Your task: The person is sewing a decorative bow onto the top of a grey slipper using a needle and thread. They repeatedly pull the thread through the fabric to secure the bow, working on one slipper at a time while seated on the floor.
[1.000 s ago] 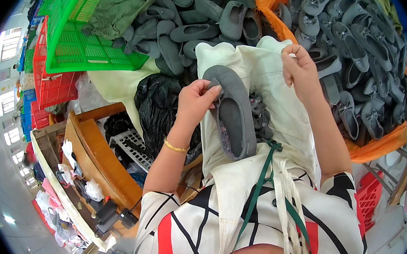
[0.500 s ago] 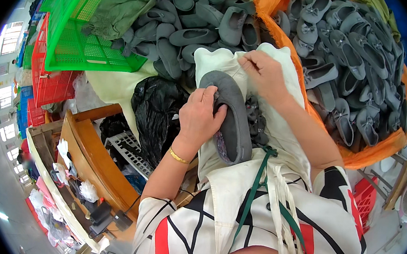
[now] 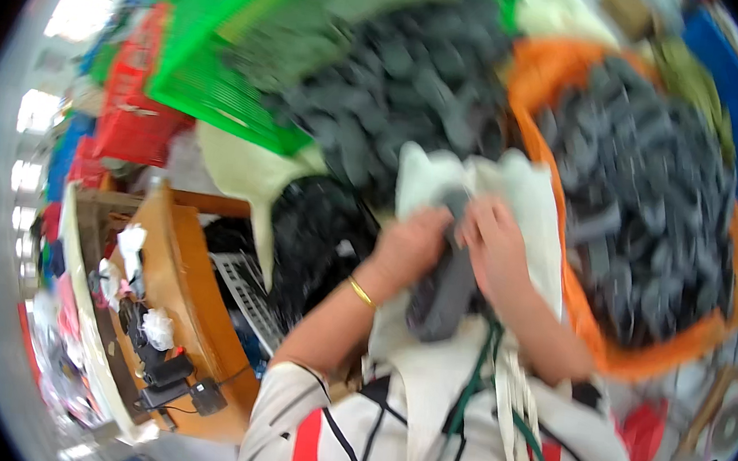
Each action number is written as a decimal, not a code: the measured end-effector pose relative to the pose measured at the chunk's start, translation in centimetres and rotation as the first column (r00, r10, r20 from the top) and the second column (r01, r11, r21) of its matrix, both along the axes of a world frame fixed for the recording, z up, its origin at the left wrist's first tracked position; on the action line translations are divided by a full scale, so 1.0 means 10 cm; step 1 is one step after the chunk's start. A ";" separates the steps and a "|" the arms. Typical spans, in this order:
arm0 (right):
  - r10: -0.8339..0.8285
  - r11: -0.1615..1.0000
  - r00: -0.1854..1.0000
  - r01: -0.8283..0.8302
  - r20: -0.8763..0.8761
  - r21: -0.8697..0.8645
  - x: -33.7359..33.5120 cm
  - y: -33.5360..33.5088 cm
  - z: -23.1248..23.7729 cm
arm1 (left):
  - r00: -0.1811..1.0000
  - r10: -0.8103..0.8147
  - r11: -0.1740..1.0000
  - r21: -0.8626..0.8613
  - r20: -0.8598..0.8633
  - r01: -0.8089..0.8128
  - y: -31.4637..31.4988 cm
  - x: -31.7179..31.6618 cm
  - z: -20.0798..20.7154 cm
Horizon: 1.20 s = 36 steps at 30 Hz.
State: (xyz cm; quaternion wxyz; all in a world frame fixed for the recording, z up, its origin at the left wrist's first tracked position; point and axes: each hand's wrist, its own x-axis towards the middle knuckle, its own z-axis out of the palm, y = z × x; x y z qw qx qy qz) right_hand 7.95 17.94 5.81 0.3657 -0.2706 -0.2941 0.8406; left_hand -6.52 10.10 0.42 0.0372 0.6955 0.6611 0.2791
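Note:
A grey soft flat shoe (image 3: 440,307) lies over my lap on the pale apron (image 3: 408,336), its heel end toward my body. My left hand (image 3: 412,242) is closed round its far end from the left. From the other side my right hand (image 3: 494,241) bends its fingers against the same end, close to the left fingertips. Motion blur hides what exactly the right fingers pinch. Past my knees is a heap of similar grey shoes (image 3: 382,90).
On the right, an orange sack (image 3: 573,281) holds many more grey shoes (image 3: 648,195). A green crate (image 3: 213,95) stands at the far left, with a red crate (image 3: 142,93) beyond it. Nearer are a black plastic bag (image 3: 314,243) and a wooden desk (image 3: 190,284).
The view has swung, so the surroundings appear farther right and lower. My right hand has come down from beyond the shoe to its far end, and the left hand has shifted toward that end.

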 end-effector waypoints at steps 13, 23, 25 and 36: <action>-0.123 0.963 0.992 0.125 -0.022 0.238 0.80 -0.37 0.06 | 0.911 -0.408 0.913 -0.039 -0.058 0.406 0.15 0.38 0.55; -0.142 0.955 0.990 0.137 0.000 0.262 0.86 -0.45 -0.12 | 0.838 -0.537 0.836 -0.197 -0.098 0.512 0.17 0.40 0.48; -0.105 0.972 0.993 0.092 0.049 0.218 0.89 -0.51 -0.18 | 0.856 -0.515 0.835 -0.243 -0.028 0.494 0.07 0.41 0.27; -0.155 0.934 0.979 0.102 0.132 0.342 0.94 -0.49 -0.37 | 0.952 -0.302 0.926 -0.224 0.043 0.304 0.02 0.55 0.17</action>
